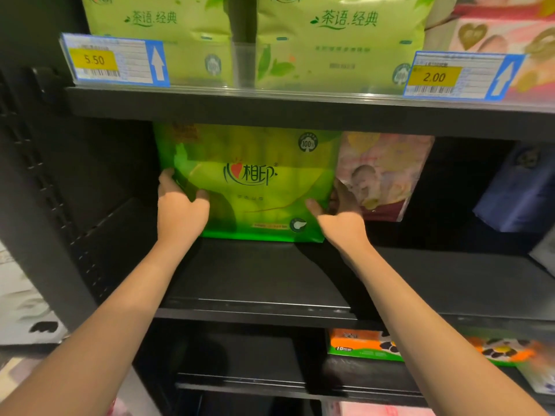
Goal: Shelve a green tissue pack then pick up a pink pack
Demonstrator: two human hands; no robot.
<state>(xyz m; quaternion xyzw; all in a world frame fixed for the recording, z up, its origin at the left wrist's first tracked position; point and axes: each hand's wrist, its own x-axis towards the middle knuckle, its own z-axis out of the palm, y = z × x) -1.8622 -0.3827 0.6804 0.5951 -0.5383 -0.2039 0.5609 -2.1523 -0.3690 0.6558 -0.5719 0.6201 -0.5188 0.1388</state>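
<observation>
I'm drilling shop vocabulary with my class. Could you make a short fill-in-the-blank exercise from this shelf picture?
1. Both hands grip the ____ pack, the left hand and right hand at its sides.
2. The pink pack with the baby picture stands to the green pack's ____.
3. The left price tag reads ____.
4. The right price tag reads ____.

Missing words: green; right; 5.50; 2.00

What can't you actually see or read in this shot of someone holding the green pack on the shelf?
All in the head view:
- Right hand: fingers hidden behind the green pack.
- Pink pack: left part covered by the green pack.
- Price tags: small print blurred; only 5.50 and 2.00 are readable.
- Blue pack: in shadow, cut off by the right edge.
</observation>
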